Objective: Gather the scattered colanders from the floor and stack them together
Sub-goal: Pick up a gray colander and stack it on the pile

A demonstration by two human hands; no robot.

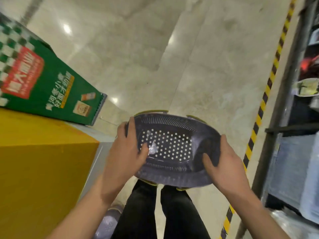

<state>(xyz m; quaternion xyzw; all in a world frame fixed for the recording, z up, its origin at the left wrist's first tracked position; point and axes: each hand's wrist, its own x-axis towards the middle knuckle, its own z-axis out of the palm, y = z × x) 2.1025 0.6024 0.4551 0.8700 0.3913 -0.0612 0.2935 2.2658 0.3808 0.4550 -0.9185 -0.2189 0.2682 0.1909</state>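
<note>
A person is standing on a pale polished floor (138, 57) and holding a dark grey colander (170, 147) in front of the legs (160, 209), clear of the floor. The left hand (126, 149) is clamping the colander's left rim, thumb lying inside on the perforated base. The right hand (222, 163) is gripping the right end, thumb pressing the inner wall. Yellow-green edges are showing beyond the far rim and under the near rim, so at least one more colander is sitting nested below; the exact count cannot be told. One further grey object (110, 219), blurred, is lying on the floor by the left leg.

Room ahead is lying open: the floor is running wide and bare beyond the colander. On the left a yellow box (39, 169) is closing in near the left forearm, with one green carton (51, 87) behind it. On the right a black-and-yellow hazard strip (264, 99) is marking the floor's edge, and dark shelving (293, 135) is standing just past it
</note>
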